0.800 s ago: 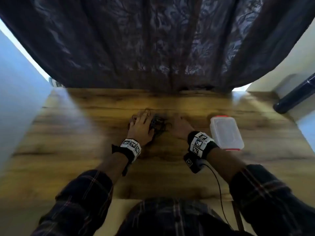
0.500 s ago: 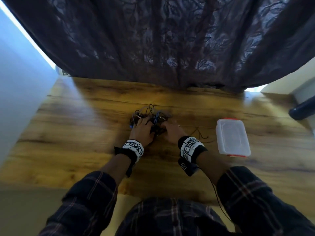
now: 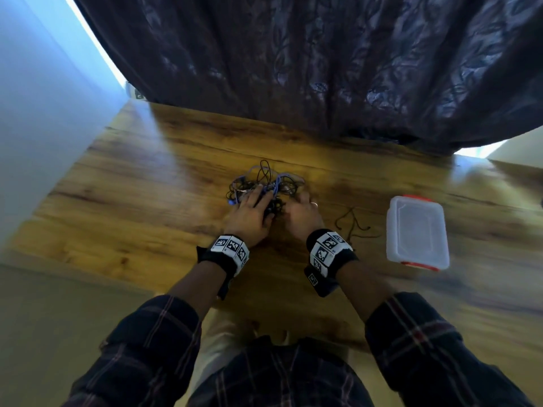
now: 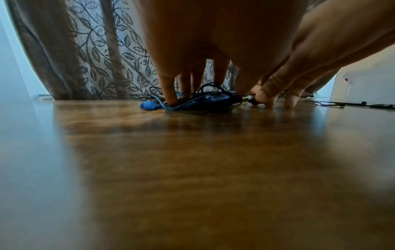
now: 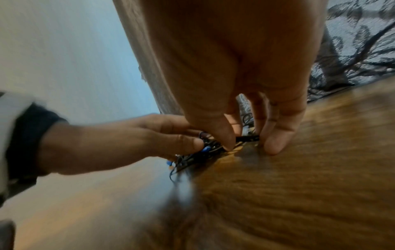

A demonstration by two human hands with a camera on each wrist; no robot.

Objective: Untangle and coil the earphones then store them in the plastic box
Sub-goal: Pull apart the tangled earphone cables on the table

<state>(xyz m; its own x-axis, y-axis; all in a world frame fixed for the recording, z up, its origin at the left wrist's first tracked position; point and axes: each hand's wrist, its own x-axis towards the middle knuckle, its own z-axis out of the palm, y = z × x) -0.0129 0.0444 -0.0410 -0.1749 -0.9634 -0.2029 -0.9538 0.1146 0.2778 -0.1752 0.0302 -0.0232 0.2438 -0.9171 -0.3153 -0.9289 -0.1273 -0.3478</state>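
Note:
A tangle of blue and black earphones (image 3: 264, 182) lies mid-table on the wood. My left hand (image 3: 258, 198) comes down on its left side, fingertips (image 4: 171, 99) pressed into the cords and thumb (image 5: 192, 143) pinching them from the near side. A blue earbud (image 4: 148, 105) sticks out at the left. My right hand (image 3: 296, 201) is at the tangle's right edge, its thumb (image 5: 226, 143) and fingers pinching a black piece of cable (image 5: 248, 137). The plastic box (image 3: 417, 230), translucent with red clips, sits lid on to the right.
A loose black cord (image 3: 352, 224) lies on the table (image 3: 147, 201) between my right wrist and the box. A dark patterned curtain (image 3: 323, 69) hangs along the far edge. A pale wall (image 3: 44, 113) borders the left side.
Both hands have stayed on the tangle. They have drawn slightly toward me, so more of the cords shows beyond the fingers. The head view has shifted.

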